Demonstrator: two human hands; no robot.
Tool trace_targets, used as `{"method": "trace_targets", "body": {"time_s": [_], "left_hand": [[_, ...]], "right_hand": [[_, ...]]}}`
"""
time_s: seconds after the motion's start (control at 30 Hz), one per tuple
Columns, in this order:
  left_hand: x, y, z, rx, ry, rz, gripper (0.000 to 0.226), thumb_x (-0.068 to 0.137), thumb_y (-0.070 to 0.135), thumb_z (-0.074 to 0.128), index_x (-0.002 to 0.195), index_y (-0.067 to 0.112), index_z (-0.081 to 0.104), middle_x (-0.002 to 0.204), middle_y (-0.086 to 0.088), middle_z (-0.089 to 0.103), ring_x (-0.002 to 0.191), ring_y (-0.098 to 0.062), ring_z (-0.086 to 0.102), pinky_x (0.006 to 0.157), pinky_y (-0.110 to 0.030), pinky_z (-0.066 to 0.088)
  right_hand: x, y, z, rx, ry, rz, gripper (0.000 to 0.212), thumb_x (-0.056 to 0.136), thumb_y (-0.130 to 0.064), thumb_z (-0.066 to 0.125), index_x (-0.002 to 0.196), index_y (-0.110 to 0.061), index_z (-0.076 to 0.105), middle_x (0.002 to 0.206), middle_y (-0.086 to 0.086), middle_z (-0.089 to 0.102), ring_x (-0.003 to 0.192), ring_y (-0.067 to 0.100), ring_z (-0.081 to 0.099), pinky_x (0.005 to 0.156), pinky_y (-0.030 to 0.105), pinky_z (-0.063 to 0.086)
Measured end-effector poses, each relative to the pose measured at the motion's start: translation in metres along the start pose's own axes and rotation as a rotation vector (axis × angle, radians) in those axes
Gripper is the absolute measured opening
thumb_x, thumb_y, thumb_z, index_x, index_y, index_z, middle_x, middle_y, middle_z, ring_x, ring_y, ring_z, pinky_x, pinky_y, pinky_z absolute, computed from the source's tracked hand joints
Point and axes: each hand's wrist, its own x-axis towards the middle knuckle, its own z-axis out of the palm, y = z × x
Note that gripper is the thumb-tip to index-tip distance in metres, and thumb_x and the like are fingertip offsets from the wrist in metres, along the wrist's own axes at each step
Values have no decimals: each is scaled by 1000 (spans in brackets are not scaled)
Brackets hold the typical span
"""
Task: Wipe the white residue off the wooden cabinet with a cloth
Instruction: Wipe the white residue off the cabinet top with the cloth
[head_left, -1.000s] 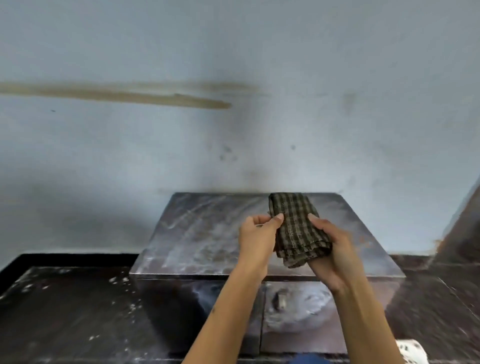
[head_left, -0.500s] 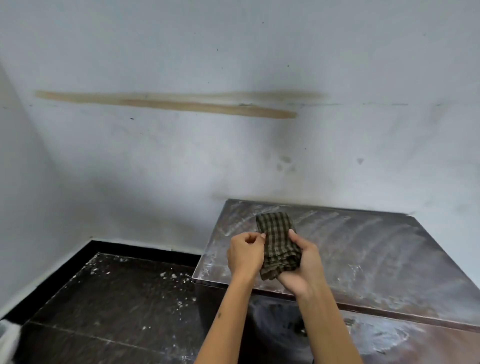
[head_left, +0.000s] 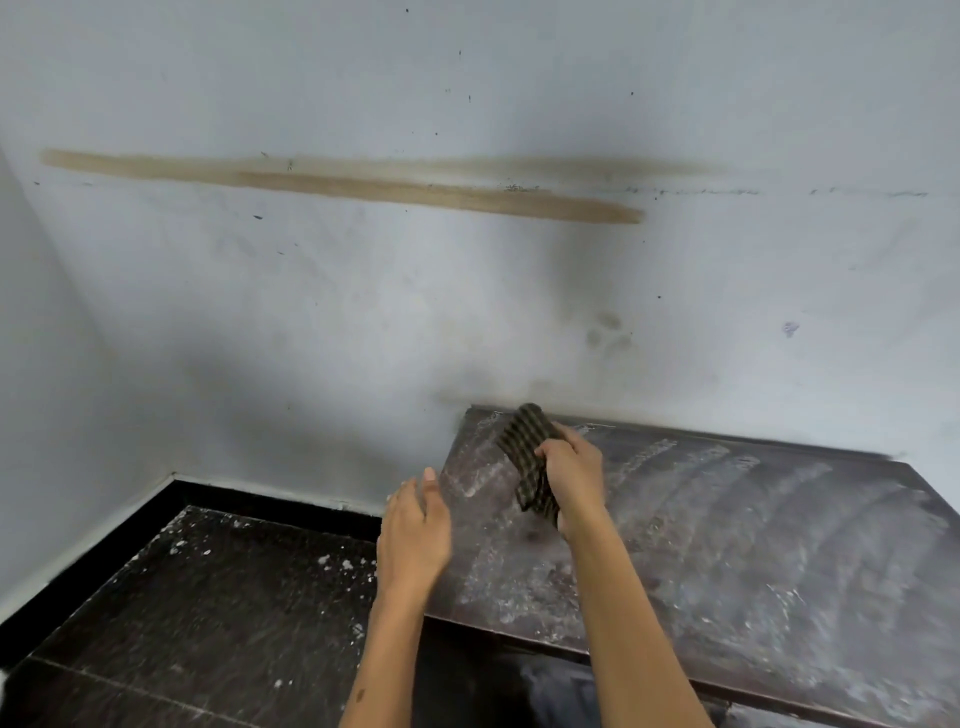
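Now right hand (head_left: 574, 470) fingers gripping cloth (head_left: 527, 457) near cabinet (head_left: 727, 545) back-left corner; left hand (head_left: 415, 525) fingers loosely straight.

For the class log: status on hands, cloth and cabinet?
Right hand grips checked cloth above cabinet top. Left hand open, empty. White residue unwiped. Nothing blocking.

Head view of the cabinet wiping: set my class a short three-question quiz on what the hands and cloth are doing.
1. True or false: the left hand grips the checked cloth.
2. Which hand holds the cloth? A) left B) right C) both
3. Fill in: white residue streaks the top of the wooden ______.

Key:
1. False; the left hand is open, off the cloth.
2. B; the right hand grips it over the cabinet.
3. cabinet
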Motion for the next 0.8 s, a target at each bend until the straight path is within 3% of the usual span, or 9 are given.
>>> {"method": "trace_targets", "body": {"time_s": [0.1, 0.2, 0.27, 0.33, 0.4, 0.47, 0.5, 0.67, 0.8], "left_hand": [[8, -3, 1, -193, -89, -164, 61, 98, 51, 19, 141, 12, 40, 146, -10, 40, 135, -28, 36, 112, -41, 27], [17, -9, 5, -218, -153, -263, 73, 94, 60, 15, 135, 9, 48, 139, -14, 48, 127, -30, 44, 109, -45, 32], [24, -13, 6, -187, -162, -277, 71, 95, 58, 14, 129, 9, 53, 132, -13, 52, 125, -29, 46, 107, -42, 33], [27, -16, 3, -197, -157, -272, 62, 97, 54, 16, 98, 12, 61, 106, -12, 60, 108, -28, 54, 104, -45, 35], [30, -20, 4, -243, -175, -280, 59, 97, 53, 18, 93, 12, 61, 100, -11, 60, 99, -26, 56, 106, -49, 33], [34, -25, 7, -226, -214, -315, 66, 96, 56, 18, 125, 9, 55, 128, -12, 55, 119, -27, 50, 109, -46, 33], [36, -27, 8, -205, -233, -316, 68, 95, 57, 18, 130, 10, 52, 134, -11, 52, 123, -27, 48, 109, -46, 33], [37, -34, 2, -150, -293, -224, 49, 99, 48, 19, 108, 22, 60, 114, 1, 59, 121, -21, 49, 95, -30, 33], [35, -33, 0, -192, -336, -198, 53, 100, 46, 20, 130, 18, 53, 129, 3, 53, 121, -15, 47, 100, -27, 30]], "right_hand": [[20, -6, 18, -444, 106, -322, 43, 90, -10, 43, 130, -24, 54, 111, 1, 62, 102, 23, 57, 87, 36, 49], [45, -1, 33, -856, 159, -522, 46, 91, -15, 45, 137, -24, 47, 125, 6, 59, 116, 29, 46, 93, 41, 44], [61, 9, 39, -1099, 86, -537, 47, 91, -17, 46, 138, -22, 45, 133, 5, 53, 124, 31, 38, 99, 43, 39], [64, 18, 41, -1264, -54, -465, 46, 91, -17, 46, 137, -22, 46, 137, 5, 49, 131, 32, 33, 104, 45, 33], [68, 24, 44, -1351, -147, -389, 47, 91, -18, 44, 138, -22, 44, 141, 6, 44, 134, 34, 28, 106, 49, 28], [71, 25, 46, -1363, -163, -355, 48, 92, -17, 41, 140, -23, 42, 145, 5, 40, 134, 36, 28, 105, 53, 26], [73, 24, 47, -1362, -160, -349, 49, 92, -16, 40, 140, -24, 41, 144, 4, 40, 133, 36, 29, 104, 54, 26], [80, 19, 55, -1433, -139, -372, 43, 93, -13, 43, 136, -22, 46, 139, 6, 45, 131, 37, 31, 103, 52, 30], [79, 26, 69, -1487, -172, -437, 50, 93, -8, 45, 139, -25, 41, 146, 5, 38, 132, 38, 29, 104, 51, 28]]}}
